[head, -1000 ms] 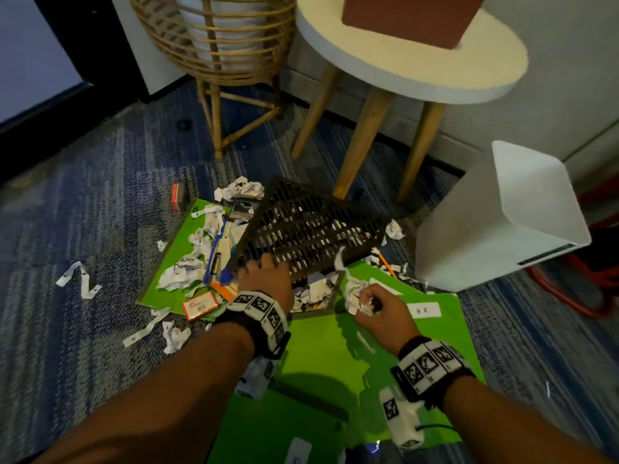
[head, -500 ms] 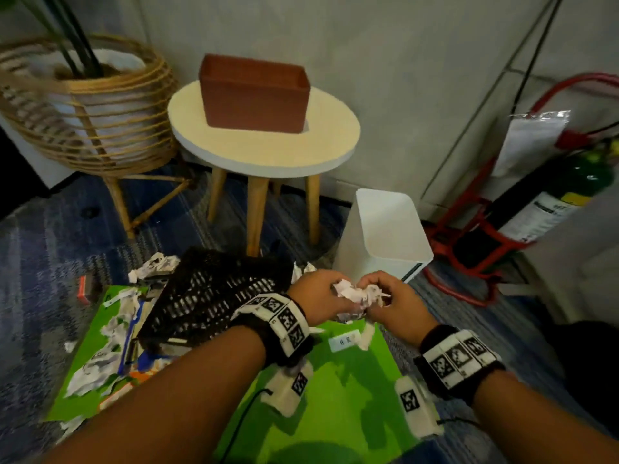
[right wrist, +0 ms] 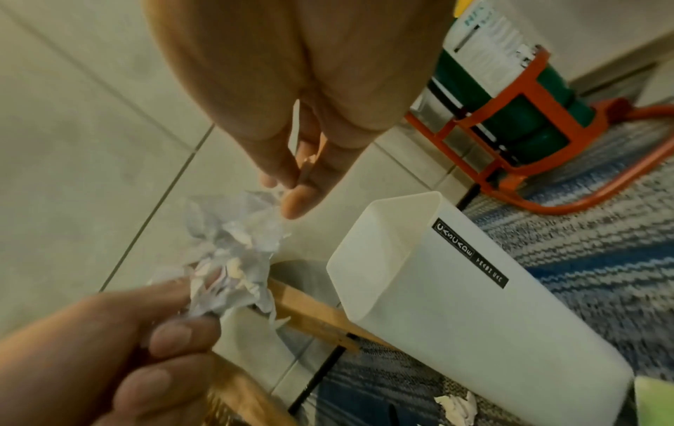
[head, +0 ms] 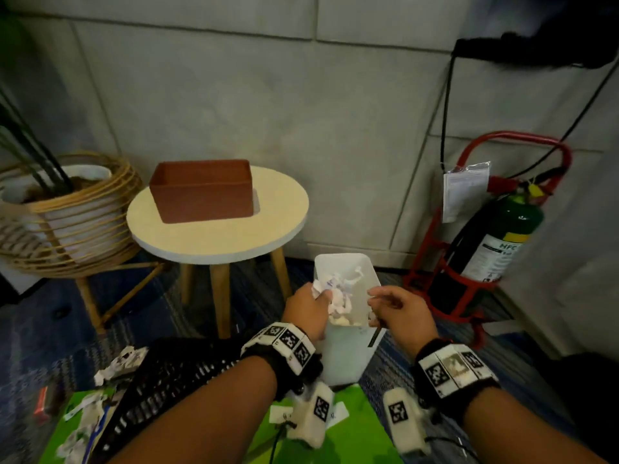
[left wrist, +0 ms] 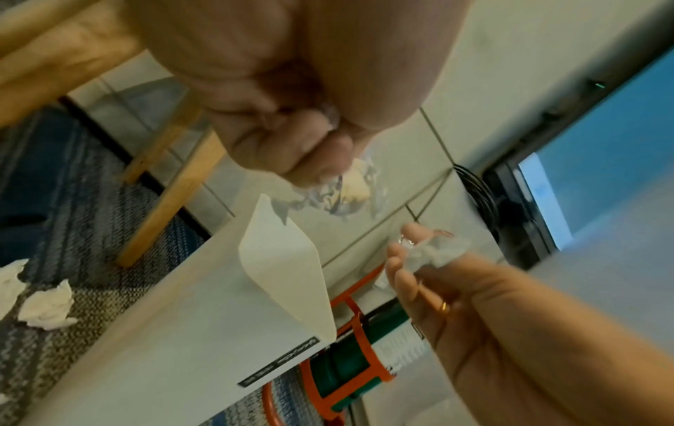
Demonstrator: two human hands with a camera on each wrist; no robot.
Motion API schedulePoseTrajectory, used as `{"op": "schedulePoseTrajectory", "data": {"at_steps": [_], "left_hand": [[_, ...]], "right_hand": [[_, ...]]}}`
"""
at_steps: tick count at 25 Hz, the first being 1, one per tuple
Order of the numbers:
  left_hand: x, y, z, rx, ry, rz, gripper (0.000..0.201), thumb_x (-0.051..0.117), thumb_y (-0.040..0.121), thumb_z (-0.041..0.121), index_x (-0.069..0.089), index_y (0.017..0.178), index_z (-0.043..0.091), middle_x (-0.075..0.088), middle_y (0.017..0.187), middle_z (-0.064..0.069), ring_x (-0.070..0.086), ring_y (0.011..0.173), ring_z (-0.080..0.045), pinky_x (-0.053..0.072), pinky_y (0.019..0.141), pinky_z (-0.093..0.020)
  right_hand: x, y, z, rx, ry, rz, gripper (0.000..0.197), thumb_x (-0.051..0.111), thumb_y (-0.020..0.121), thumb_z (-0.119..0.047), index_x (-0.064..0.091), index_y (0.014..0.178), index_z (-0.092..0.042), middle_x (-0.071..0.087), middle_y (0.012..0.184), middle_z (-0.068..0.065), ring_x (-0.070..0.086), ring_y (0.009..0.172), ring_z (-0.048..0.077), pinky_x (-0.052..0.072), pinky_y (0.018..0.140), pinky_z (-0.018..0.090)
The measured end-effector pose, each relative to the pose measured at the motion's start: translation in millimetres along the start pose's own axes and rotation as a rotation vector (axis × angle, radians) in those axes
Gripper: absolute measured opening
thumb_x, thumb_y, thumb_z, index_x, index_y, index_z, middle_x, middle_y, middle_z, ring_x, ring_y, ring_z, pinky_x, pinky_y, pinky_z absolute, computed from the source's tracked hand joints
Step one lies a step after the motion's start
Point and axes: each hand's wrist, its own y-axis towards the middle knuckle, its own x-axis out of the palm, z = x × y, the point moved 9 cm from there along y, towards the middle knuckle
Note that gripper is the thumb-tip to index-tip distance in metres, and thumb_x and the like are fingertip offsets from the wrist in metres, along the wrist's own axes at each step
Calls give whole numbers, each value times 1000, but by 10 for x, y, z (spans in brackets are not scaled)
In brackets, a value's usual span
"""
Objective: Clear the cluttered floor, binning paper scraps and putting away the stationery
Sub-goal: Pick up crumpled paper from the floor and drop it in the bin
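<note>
Both my hands hover over the open white bin (head: 367, 264), which stands on the carpet beside the round table. My left hand (head: 321, 296) grips a wad of crumpled paper scraps (head: 337, 289) above the bin's mouth; the right wrist view shows that wad (right wrist: 233, 253) sticking out of its curled fingers. My right hand (head: 375, 296) is a little to the right of the wad, apart from it. In the left wrist view its fingertips (left wrist: 408, 230) pinch a small white scrap (left wrist: 443, 252). More crumpled paper lies inside the bin.
A round table (head: 217, 239) carries a brown box (head: 201, 192). A wicker plant stand (head: 67, 216) is on the left, a fire extinguisher (head: 502, 236) in a red frame on the right. A black mesh tray (head: 174, 380), green folder (head: 355, 430) and loose scraps (head: 124, 360) lie on the floor.
My hands lifted the paper wad from the green folder up over the bin. They held it together half a second ago; now they have parted, and my gaze has risen.
</note>
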Motion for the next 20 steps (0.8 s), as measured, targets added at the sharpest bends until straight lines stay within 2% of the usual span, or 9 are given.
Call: {"op": "schedulePoseTrajectory", "data": {"at_steps": [1,3,7,8,10,13,15,17,20], "left_hand": [[4,88,-19,-31,3,30,32,47,95,31,60,96,2,65,93,-24,62,73,-37,45,57,-29],[45,206,3,-59,31,53,32,48,94,28,60,101,-1,64,99,-23,61,86,-37,39,61,-29],[151,217,0,-88,71,30,19,47,90,17,61,97,5,64,90,-13,57,64,-21,37,45,-22],[169,217,-63,-99,89,27,18,47,88,16,60,94,6,64,87,-13,57,62,-21,38,44,-23],[176,203,-179,-108,101,20,17,48,84,22,60,89,10,65,85,-13,62,66,-26,45,50,-24],[89,189,-245,-92,172,42,19,52,85,29,60,83,12,67,85,-13,65,77,-33,54,66,-33],[9,198,-232,-74,237,79,19,55,87,25,61,82,8,68,87,-14,65,80,-33,54,69,-33],[-7,213,-182,-65,283,101,18,57,88,23,63,87,6,67,92,-15,64,86,-33,49,69,-30],[68,263,-138,-74,291,112,16,60,86,22,64,90,7,68,96,-16,63,89,-33,47,67,-31]], "right_hand": [[-51,69,26,38,72,47,22,54,87,15,64,81,-3,60,77,16,60,52,18,56,52,27],[-105,202,139,133,139,106,21,52,87,16,63,79,-1,60,78,17,59,58,22,56,52,23],[-66,469,347,145,-200,96,27,54,86,8,66,77,-14,66,79,13,62,63,22,59,71,39],[-39,522,333,104,-340,79,26,54,87,4,67,80,-17,67,82,8,63,68,21,56,72,36],[43,580,280,21,-535,40,27,52,88,1,68,95,-19,66,94,2,60,83,18,48,76,24],[306,609,380,-87,-661,-161,39,53,87,3,63,119,-18,56,126,7,55,116,25,43,98,28],[403,539,544,-73,-753,-284,49,55,88,2,55,132,-20,38,148,9,36,138,26,28,114,30],[325,464,604,-48,-704,-263,52,55,88,1,51,135,-22,29,153,8,27,142,24,26,116,33],[153,299,587,-92,-552,-163,52,54,86,4,54,130,-23,37,149,6,35,138,23,30,115,37]]}}
